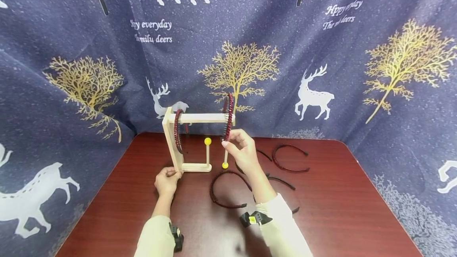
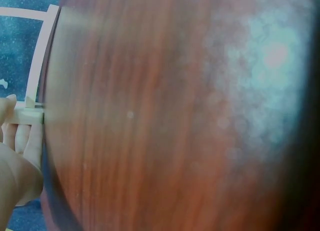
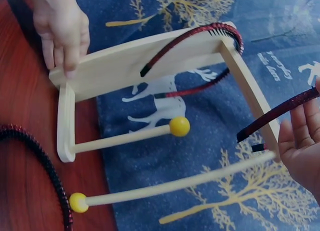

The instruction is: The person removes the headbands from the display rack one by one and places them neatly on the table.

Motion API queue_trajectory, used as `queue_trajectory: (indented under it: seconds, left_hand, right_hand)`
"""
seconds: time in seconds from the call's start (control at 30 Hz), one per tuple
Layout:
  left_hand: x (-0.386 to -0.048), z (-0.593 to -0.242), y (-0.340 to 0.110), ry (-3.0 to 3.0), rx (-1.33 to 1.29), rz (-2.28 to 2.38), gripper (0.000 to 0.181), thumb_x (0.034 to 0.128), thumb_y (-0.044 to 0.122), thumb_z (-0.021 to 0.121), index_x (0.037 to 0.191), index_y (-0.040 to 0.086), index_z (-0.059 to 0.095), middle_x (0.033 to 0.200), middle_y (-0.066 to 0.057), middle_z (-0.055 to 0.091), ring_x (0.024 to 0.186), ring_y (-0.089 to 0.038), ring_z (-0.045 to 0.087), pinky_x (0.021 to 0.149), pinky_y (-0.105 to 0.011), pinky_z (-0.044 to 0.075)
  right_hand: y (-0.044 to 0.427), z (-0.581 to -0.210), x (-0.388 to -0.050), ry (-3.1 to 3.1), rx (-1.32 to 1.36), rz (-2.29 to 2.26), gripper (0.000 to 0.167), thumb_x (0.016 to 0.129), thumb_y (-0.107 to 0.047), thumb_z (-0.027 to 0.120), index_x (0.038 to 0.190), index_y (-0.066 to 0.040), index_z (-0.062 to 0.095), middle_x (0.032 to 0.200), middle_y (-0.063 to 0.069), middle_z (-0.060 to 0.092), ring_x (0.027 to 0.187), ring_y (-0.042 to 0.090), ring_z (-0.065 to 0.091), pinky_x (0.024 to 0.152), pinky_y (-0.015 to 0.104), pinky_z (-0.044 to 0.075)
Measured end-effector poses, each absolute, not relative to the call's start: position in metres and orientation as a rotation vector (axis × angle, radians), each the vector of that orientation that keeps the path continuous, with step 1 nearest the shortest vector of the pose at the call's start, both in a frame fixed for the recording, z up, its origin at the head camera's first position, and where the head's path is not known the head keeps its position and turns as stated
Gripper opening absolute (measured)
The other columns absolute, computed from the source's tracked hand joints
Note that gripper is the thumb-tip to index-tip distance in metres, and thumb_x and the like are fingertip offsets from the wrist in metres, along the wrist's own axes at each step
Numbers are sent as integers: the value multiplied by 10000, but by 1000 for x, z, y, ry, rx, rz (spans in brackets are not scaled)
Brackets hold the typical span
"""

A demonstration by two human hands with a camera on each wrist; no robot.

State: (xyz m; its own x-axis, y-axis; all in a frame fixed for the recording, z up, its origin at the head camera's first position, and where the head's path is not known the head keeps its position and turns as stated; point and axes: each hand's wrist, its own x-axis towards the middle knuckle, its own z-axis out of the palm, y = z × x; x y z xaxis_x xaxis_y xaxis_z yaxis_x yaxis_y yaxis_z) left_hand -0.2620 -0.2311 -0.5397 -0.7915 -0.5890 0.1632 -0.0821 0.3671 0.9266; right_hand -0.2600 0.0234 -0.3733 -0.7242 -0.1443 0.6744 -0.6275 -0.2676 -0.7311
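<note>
A pale wooden stand [image 1: 172, 146] has a top bar, a short bottom arm and pegs tipped with yellow balls. My left hand [image 1: 166, 181] grips its base at the lower left, also visible in the right wrist view. Over the free right end of the top bar loops a dark red toothed headband [image 1: 229, 120]. The right hand [image 1: 246, 154] pinches that headband near its lower end; the right wrist view shows the thumb and fingers around the band [image 3: 280, 112]. Another red headband [image 1: 176, 130] hangs on the bar close to the upright.
Several loose headbands lie on the reddish-brown table [image 1: 328, 209]: one dark red band [image 1: 213, 193] in front of the stand, another [image 1: 274, 156] at the right, others partly hidden under the right arm. A blue patterned cloth [image 1: 285, 23] hangs behind the table.
</note>
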Motion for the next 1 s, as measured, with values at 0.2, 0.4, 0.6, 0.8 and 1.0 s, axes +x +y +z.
queue_trajectory:
  seconds: [0.2, 0.4, 0.6, 0.8, 1.0]
  left_hand:
    - [-261, -540, -233, -2165, 583, -1419, 269, 691, 176, 826, 866, 42, 672, 826, -109, 701, 821, -274, 593, 804, -394, 375]
    - [-262, -540, -232, -2157, 575, -1415, 271, 692, 190, 825, 863, 42, 675, 824, -113, 700, 803, -271, 595, 812, -396, 369]
    - [-263, -539, -232, -2155, 584, -1420, 260, 685, 189, 826, 851, 55, 677, 815, -95, 702, 796, -263, 597, 805, -385, 378]
    - [-263, -538, -232, -2147, 575, -1425, 262, 688, 177, 821, 859, 45, 673, 822, -107, 701, 822, -270, 594, 829, -396, 363]
    - [-262, -538, -231, -2145, 580, -1426, 251, 687, 155, 821, 855, 42, 674, 805, -98, 701, 795, -267, 604, 812, -388, 375]
  right_hand:
    - [40, -381, -254, -1674, 868, 2050, 171, 825, 31, 631, 940, 102, 527, 839, 88, 587, 804, 141, 547, 688, 225, 462]
    - [52, -388, -251, -1657, 816, 2086, 202, 825, 1, 640, 948, 107, 520, 848, 108, 594, 821, 150, 550, 704, 235, 454]
    - [66, -399, -250, -1668, 789, 2089, 189, 810, 40, 630, 935, 125, 517, 838, 86, 604, 808, 148, 560, 700, 226, 462]
    - [83, -410, -246, -1754, 687, 2094, 205, 800, 40, 649, 951, 124, 539, 828, 98, 610, 784, 156, 565, 681, 233, 471]
    - [101, -421, -242, -1809, 578, 2077, 192, 778, 101, 644, 940, 128, 546, 795, 70, 591, 749, 136, 547, 670, 223, 462]
